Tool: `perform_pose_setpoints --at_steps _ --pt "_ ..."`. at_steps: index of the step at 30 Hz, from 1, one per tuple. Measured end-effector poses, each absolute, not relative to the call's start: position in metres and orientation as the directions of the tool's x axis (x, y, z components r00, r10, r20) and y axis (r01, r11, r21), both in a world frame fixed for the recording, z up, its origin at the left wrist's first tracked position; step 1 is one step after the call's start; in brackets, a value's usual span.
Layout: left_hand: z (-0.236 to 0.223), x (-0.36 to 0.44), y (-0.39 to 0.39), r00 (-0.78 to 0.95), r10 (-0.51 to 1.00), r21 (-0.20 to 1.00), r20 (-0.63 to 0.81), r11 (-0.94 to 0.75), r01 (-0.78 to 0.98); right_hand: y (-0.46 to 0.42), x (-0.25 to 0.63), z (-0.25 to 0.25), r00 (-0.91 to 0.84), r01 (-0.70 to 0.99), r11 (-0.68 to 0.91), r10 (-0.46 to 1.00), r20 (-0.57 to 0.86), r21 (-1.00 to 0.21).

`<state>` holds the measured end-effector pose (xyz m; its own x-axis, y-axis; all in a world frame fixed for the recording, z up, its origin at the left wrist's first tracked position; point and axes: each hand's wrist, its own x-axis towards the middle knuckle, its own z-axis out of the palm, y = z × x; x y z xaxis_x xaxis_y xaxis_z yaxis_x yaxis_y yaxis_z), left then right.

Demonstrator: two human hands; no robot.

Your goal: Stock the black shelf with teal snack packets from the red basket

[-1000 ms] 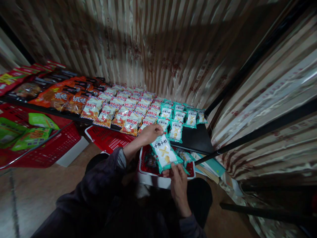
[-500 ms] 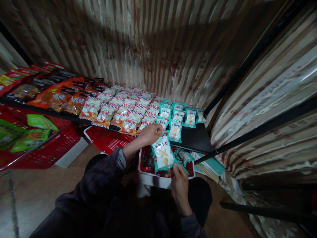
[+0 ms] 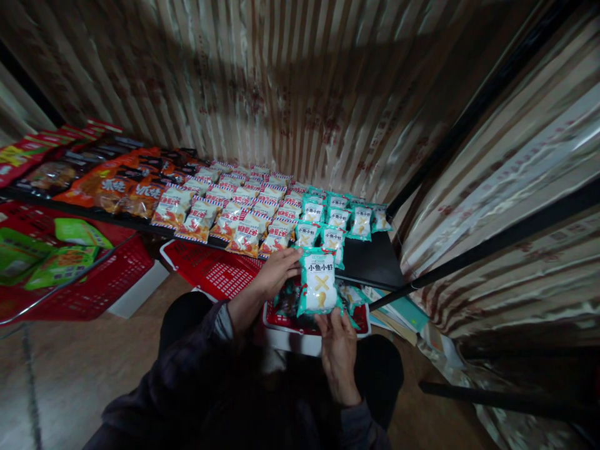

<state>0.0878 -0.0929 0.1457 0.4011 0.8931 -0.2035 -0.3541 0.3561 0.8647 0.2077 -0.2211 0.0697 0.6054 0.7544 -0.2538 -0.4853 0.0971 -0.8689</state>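
Observation:
Between my hands is a teal-and-white snack bag (image 3: 319,284), its printed front facing up. My left hand (image 3: 277,274) pinches its upper left corner. My right hand (image 3: 338,347) grips the bottom edge from below. Under the bag is a red basket (image 3: 284,324) with a white rim, holding more teal bags (image 3: 352,299) and some dark packets. Just beyond, matching teal-and-white bags (image 3: 332,240) stand in rows on the black shelf (image 3: 370,262), beside rows of white-and-orange snack bags (image 3: 246,231).
Orange packets (image 3: 115,187) and red ones (image 3: 28,153) fill the shelf's left part. A red basket (image 3: 107,278) with green packets stands on the floor at left. Black poles (image 3: 469,253) cross at right before striped curtains (image 3: 300,94). Flat boxes (image 3: 398,312) lie under the shelf.
The held teal-and-white bag has shifted slightly right and turned from tilted to nearly upright. My left hand has moved down its left side. My right hand has stayed at the bottom edge.

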Motion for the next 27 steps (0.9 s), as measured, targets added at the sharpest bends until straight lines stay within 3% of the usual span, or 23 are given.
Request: perform_pose_setpoints --at_steps 4,11,18,27 --pt "0.136 0.099 -0.097 0.283 0.937 0.883 -0.205 0.302 -0.358 -0.223 0.203 0.065 0.612 -0.464 0.088 0.751 -0.247 -0.882" --pt "0.128 0.111 -0.099 0.171 0.974 0.96 -0.15 0.184 -0.208 -0.231 0.209 0.052 0.536 -0.437 -0.031 0.793 -0.288 -0.899" --pt "0.11 0.123 -0.105 0.182 0.981 0.986 -0.066 0.092 -0.141 -0.231 0.235 0.06 0.527 -0.221 0.044 0.846 -0.081 -0.974" --pt "0.098 0.145 -0.114 0.235 0.967 0.989 -0.094 0.118 -0.087 -0.222 0.242 0.053 0.57 -0.198 -0.012 0.812 -0.125 -0.98"
